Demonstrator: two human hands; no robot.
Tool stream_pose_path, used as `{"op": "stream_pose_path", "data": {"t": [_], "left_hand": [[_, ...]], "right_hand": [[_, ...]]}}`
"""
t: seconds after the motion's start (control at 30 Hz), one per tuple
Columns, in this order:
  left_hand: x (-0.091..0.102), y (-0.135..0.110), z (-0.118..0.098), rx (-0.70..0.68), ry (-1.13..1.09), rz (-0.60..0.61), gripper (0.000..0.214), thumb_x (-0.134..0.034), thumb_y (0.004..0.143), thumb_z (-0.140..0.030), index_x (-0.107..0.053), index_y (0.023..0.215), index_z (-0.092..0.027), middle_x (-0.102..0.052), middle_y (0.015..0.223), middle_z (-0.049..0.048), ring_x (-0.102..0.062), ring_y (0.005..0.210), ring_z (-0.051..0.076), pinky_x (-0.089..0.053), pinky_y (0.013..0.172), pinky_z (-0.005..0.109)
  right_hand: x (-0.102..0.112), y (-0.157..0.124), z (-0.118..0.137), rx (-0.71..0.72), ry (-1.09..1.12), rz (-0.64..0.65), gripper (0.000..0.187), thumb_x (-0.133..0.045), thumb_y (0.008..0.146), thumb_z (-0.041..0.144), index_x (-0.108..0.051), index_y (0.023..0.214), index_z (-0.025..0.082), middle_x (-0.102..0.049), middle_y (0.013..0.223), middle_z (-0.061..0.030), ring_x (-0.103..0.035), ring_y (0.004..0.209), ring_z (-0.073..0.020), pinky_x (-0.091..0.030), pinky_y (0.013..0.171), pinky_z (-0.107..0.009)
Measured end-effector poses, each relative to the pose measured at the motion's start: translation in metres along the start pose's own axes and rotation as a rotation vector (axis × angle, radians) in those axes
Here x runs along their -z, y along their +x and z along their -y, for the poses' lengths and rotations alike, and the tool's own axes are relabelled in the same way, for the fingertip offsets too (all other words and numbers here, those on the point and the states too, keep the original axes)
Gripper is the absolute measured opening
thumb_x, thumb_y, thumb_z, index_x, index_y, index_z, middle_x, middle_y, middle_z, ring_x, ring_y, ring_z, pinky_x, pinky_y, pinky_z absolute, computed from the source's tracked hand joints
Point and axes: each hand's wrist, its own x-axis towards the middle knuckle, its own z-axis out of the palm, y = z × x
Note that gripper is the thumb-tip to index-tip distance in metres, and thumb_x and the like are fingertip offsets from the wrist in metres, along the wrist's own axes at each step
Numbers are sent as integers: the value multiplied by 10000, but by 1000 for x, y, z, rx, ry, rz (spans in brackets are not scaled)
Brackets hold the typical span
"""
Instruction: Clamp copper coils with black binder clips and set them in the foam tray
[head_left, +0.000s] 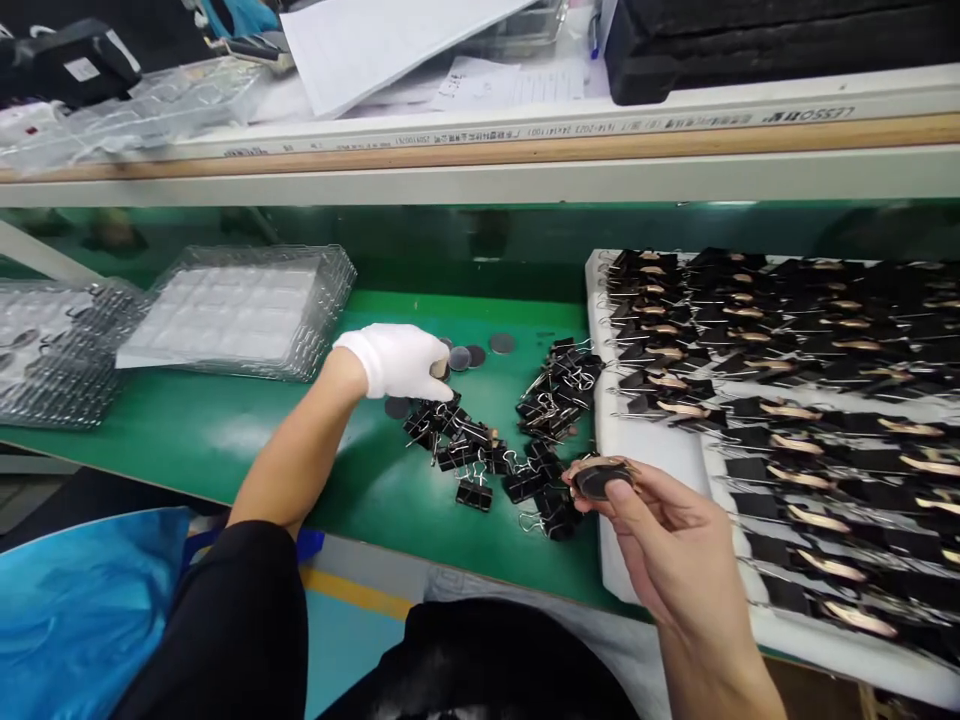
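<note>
My left hand (397, 362), in a white glove, reaches over the green bench beside several loose grey discs (460, 358). Its thumb and fingers curl together around something small and brownish that I cannot make out. Just below it lies a heap of black binder clips (474, 450) with silver wire handles, and more clips (559, 390) are piled to the right. My bare right hand (667, 540) pinches a round copper-coloured piece (574, 472) with a dark disc (602, 480) against its face, held above the clips.
At right, white foam trays (649, 465) carry rows of clips (750, 335) gripping copper-coloured pieces. Stacked clear plastic trays (232, 310) stand at left, with more trays (52, 350) beyond them. A shelf edge (480, 150) runs across above the bench, with papers (390, 45) on it.
</note>
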Motion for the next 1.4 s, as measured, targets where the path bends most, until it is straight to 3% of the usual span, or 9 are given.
{"op": "stream_pose_path", "data": {"t": [0.2, 0.33, 0.6, 0.77, 0.97, 1.07, 1.2, 1.3, 1.4], "left_hand": [[-8, 2, -12, 27, 50, -17, 319, -612, 818, -524, -762, 943, -271, -734, 880, 46, -634, 736, 219, -387, 644, 306], [-11, 2, -8, 2, 1, -72, 226, -622, 795, -437, -717, 732, -243, -657, 695, 21, -535, 599, 173, -312, 582, 297], [8, -12, 4, -229, -203, -237, 332, -561, 915, -471, -648, 735, -206, -607, 671, -22, -467, 581, 110, -326, 575, 251], [-4, -14, -51, -290, -568, -528, 354, -590, 932, -502, -647, 800, -179, -601, 678, -33, -515, 624, 99, -400, 595, 223], [-40, -10, -103, -379, -774, -583, 275, -657, 876, -456, -597, 905, -189, -524, 630, -66, -441, 531, 78, -361, 514, 216], [-41, -8, -102, -356, -683, -506, 464, -777, 722, -480, -568, 1028, -202, -475, 619, -95, -409, 516, 87, -307, 484, 225], [-34, -7, -100, -434, -653, -243, 349, -741, 741, -495, -549, 729, -204, -432, 527, -82, -350, 484, 78, -257, 462, 230], [-31, -8, -101, -469, -719, 1, 379, -729, 748, -500, -526, 643, -198, -481, 519, -61, -386, 482, 78, -277, 449, 227], [-30, -10, -103, -486, -782, 197, 436, -714, 758, -508, -476, 569, -195, -460, 493, -57, -360, 457, 74, -246, 424, 234]], "right_hand": [[8, -5, 1, 46, -8, 21, 106, -784, 909, 314, -832, 994, 271, -803, 938, -67, -761, 787, -181, -657, 718, -248], [15, -8, 3, 78, -16, 34, 110, -762, 927, 286, -828, 1015, 282, -804, 944, -62, -765, 789, -179, -665, 724, -256], [19, -10, 9, 15, 16, 65, 139, -743, 942, 304, -820, 1056, 286, -798, 1101, -89, -788, 898, -227, -682, 781, -329], [-3, 2, 6, 31, 59, 145, 141, -741, 947, 347, -815, 1059, 304, -634, 1454, -84, -601, 1350, -296, -545, 1102, -469], [-3, 4, -2, 85, 63, 75, 132, -761, 932, 342, -801, 1051, 299, -806, 1041, -54, -715, 1174, -262, -593, 1036, -464], [5, -2, -1, 77, 75, 97, 145, -763, 930, 293, -793, 1072, 294, -808, 1021, -40, -779, 954, -206, -650, 906, -353], [12, -7, 6, 95, 30, 94, 200, -772, 911, 207, -797, 1080, 309, -813, 975, -13, -783, 889, -166, -650, 820, -241], [16, -9, 14, 124, -94, 137, 193, -778, 887, 177, -814, 1033, 297, -812, 924, -16, -780, 833, -182, -664, 761, -264], [22, -8, 23, 191, -227, 209, 237, -770, 875, 136, -819, 1032, 307, -813, 940, -8, -777, 942, -208, -656, 894, -337]]}}
